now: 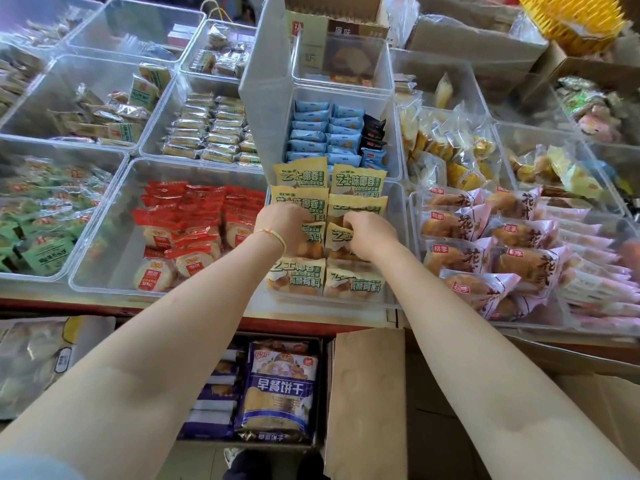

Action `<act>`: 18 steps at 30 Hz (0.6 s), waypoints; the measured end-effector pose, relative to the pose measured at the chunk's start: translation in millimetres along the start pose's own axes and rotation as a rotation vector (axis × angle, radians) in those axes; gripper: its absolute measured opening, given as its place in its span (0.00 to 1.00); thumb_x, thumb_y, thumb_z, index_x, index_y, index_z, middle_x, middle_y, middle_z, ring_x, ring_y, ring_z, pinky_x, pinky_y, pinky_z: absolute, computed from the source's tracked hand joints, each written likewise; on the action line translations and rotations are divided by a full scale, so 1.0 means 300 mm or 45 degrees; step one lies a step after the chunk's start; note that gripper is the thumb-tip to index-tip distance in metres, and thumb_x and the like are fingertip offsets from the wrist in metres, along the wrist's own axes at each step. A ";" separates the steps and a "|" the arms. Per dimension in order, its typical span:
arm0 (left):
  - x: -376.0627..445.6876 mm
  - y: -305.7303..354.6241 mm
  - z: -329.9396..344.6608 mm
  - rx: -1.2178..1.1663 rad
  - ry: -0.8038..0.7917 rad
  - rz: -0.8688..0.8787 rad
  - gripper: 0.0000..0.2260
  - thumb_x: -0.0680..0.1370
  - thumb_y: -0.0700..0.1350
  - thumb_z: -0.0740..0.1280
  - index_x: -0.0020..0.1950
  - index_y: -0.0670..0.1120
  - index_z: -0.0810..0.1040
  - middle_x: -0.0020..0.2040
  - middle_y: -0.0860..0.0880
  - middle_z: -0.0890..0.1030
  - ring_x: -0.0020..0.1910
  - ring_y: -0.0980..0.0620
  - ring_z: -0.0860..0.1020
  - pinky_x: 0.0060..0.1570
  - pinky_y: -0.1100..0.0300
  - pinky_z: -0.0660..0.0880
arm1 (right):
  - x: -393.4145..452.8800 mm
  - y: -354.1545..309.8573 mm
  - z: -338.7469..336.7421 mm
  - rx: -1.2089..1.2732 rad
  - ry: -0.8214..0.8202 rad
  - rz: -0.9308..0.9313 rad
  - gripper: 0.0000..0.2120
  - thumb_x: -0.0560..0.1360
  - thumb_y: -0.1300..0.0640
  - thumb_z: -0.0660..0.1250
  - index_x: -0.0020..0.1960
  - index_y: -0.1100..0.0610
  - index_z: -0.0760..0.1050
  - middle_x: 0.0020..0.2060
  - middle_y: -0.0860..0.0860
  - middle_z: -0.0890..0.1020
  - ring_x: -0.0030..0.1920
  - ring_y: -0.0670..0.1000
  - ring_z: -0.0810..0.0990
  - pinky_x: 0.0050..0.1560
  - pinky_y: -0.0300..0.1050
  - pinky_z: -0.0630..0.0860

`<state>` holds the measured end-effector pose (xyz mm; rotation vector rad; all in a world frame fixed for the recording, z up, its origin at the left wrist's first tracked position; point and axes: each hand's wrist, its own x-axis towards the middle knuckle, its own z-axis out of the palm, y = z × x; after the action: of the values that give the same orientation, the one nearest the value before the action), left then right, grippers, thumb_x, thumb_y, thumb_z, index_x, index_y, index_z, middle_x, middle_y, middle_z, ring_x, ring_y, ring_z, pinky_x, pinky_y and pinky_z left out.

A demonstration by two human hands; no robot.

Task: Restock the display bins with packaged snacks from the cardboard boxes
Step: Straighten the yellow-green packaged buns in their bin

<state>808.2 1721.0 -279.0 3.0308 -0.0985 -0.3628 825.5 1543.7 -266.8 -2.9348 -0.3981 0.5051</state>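
Both arms outstretched; left grip (282, 225) and right grip (369, 233) curled (knuckles up).

The bins (104, 285) are seen as clear glossy plastic, the packets (298, 275) as shiny film, the box (367, 393) as matt cardboard.

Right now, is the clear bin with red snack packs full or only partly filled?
Partly filled. The red snack packs sit toward the right of their clear bin, and its left part shows bare bottom.
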 end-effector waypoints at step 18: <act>0.082 0.037 0.038 0.047 -0.072 0.070 0.09 0.77 0.50 0.68 0.54 0.51 0.82 0.46 0.51 0.80 0.44 0.49 0.77 0.37 0.58 0.70 | 0.055 -0.005 0.016 -0.076 -0.035 -0.017 0.15 0.76 0.66 0.63 0.55 0.50 0.80 0.50 0.51 0.82 0.51 0.57 0.80 0.43 0.46 0.73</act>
<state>828.6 1707.1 -294.7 3.0476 -0.1938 -0.4468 838.5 1550.3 -276.3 -2.9832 -0.4436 0.5413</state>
